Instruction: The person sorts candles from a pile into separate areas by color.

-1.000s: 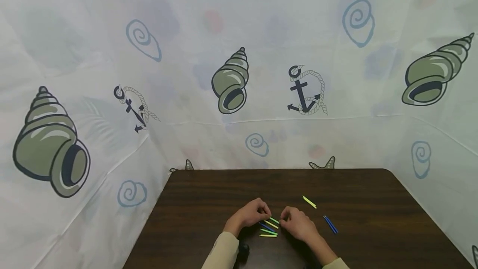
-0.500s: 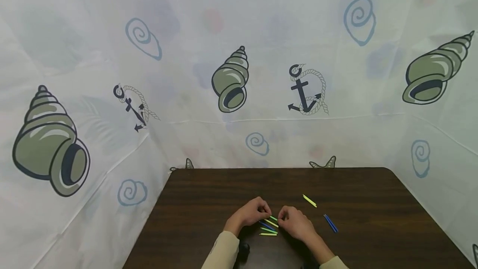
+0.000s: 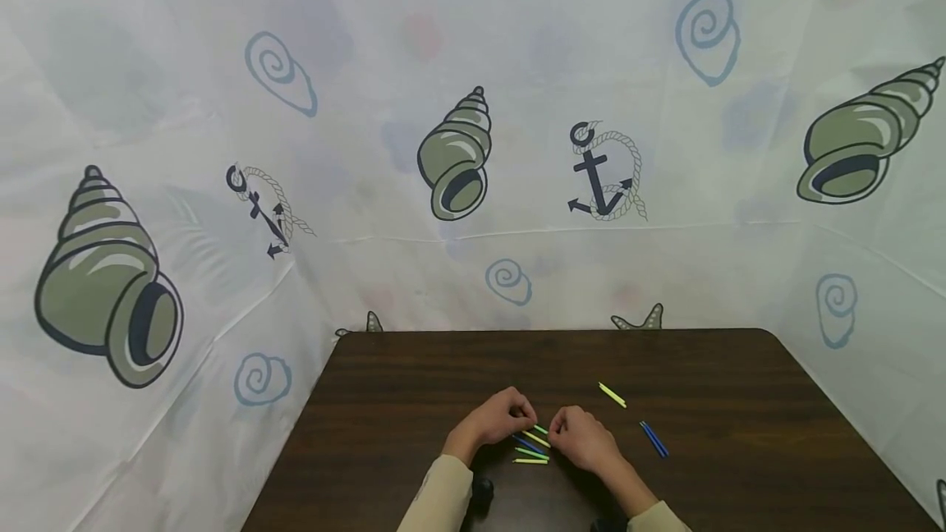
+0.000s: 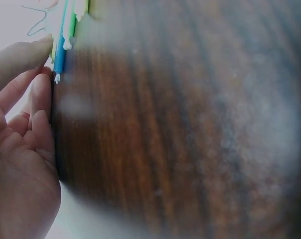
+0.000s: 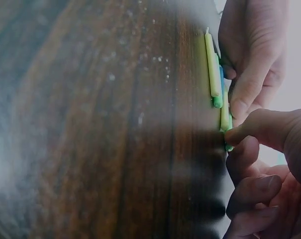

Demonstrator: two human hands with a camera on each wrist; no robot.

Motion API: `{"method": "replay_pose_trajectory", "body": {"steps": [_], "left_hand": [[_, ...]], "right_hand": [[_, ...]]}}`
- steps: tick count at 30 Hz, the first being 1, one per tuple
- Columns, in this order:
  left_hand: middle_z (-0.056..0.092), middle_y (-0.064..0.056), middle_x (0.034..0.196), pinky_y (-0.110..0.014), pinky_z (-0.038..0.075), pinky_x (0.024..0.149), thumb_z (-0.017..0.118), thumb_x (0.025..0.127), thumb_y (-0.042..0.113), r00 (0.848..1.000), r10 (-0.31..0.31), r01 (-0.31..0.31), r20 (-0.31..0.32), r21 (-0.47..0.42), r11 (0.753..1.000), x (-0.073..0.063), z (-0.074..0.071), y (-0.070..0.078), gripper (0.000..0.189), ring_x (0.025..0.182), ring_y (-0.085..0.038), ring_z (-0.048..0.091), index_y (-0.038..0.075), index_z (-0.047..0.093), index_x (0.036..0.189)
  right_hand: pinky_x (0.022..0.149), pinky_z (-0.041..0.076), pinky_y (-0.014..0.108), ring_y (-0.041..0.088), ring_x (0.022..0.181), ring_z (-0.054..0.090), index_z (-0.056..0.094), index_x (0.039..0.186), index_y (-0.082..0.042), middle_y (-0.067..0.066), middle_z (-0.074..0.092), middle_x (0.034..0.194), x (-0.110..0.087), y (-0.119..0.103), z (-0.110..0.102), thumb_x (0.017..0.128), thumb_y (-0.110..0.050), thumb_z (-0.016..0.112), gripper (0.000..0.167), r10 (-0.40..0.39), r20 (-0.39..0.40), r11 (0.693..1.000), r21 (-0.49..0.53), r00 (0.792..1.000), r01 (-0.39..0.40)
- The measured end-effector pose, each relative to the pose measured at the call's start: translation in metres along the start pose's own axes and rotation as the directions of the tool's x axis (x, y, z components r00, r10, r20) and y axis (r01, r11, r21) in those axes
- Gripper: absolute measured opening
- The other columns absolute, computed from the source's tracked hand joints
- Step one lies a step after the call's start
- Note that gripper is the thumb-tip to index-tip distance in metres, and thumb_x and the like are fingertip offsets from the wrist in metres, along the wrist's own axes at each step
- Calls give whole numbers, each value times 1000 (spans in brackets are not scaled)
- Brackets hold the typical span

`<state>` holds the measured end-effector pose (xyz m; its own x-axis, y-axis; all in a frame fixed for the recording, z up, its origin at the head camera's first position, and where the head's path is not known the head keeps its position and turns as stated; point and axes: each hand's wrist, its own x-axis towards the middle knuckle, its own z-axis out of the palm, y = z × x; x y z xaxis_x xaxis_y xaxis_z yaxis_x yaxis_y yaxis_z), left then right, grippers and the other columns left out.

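At lower centre, the left hand (image 3: pixel 491 421) and right hand (image 3: pixel 586 439) pinch opposite ends of a green stick (image 3: pixel 542 429), beside four sticks (image 3: pixel 531 453).

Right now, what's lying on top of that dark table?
Between the left hand and right hand lies a row of green, yellow and blue sticks; farther right, a yellow pair and a blue pair. The hands cover some stick ends and tabletop; anything beneath is hidden.
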<state>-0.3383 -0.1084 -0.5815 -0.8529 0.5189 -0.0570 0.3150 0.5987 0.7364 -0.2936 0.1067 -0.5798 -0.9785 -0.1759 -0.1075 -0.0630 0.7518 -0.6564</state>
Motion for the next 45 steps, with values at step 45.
{"method": "replay_pose_trajectory", "body": {"steps": [45], "left_hand": [[54, 3, 131, -44, 45, 103, 72, 105, 29, 987, 37, -30, 157, -44, 999, 1, -3, -4, 15, 116, -17, 48, 20, 78, 116]], "right_hand": [[56, 38, 32, 17, 63, 52, 70, 93, -10, 2, 64, 78, -84, 77, -84, 92, -24, 71, 13, 228, -73, 969, 114, 971, -219]]}}
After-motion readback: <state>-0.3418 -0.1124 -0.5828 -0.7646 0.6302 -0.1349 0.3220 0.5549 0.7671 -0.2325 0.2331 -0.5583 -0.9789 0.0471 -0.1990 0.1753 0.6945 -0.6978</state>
